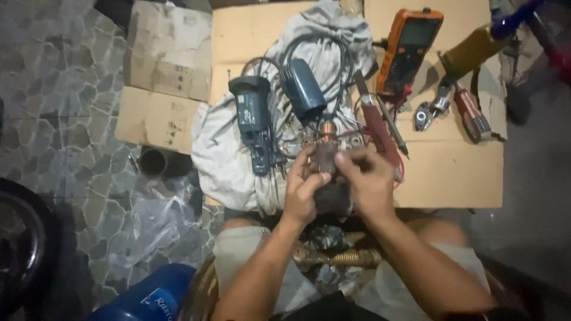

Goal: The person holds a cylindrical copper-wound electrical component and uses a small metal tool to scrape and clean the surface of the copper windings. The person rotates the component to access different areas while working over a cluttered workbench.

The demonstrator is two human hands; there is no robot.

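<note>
Motor armature (326, 148) btwn both hands' fingers (309, 163), over grey cloth (226, 160).

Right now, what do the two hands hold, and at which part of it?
Both hands, left hand and right hand, hold one motor armature by its dark lower body; its copper end points away, uncovered.

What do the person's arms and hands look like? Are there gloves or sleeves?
No gloves and no sleeves show. The left hand and right hand are bare, and both forearms are uncovered up to the bottom edge. No watch, ring or bracelet is visible.
</note>
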